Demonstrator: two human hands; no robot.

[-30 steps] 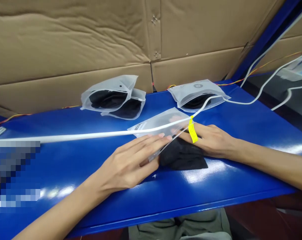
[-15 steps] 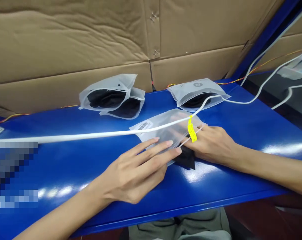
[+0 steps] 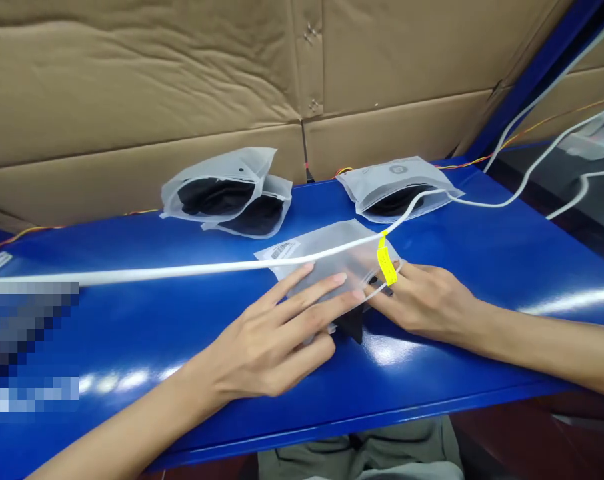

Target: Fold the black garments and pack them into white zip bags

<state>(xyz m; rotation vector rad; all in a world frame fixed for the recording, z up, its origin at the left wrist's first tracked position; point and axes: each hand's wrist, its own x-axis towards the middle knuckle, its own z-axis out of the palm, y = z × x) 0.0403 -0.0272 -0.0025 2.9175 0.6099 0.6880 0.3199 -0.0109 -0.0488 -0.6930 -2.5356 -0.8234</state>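
A frosted plastic bag (image 3: 359, 270) with a barcode label (image 3: 285, 250) lies on the blue table. Across its top my left hand (image 3: 277, 340) rests with fingers spread, the tips on the plastic near its mouth. My right hand (image 3: 422, 293) is at the bag's mouth, fingertips partly hidden inside, closed on what looks like black cloth (image 3: 353, 325). A corner of that cloth sticks out below the mouth. In front of the bag, from my view, hangs a white cable (image 3: 182, 269) with a yellow tag (image 3: 387, 267).
Two open frosted bags (image 3: 217, 200) with black contents overlap at the back left. Another such bag (image 3: 402, 180) is at the back right. Cardboard (image 3: 182, 87) lines the rear of the blue table (image 3: 147, 333). A pixelated dark object (image 3: 27, 327) sits at far left.
My right hand has drawn back a little from inside the bag, and its fingers now show at the mouth. The protruding cloth corner has shifted left. My left hand has barely moved.
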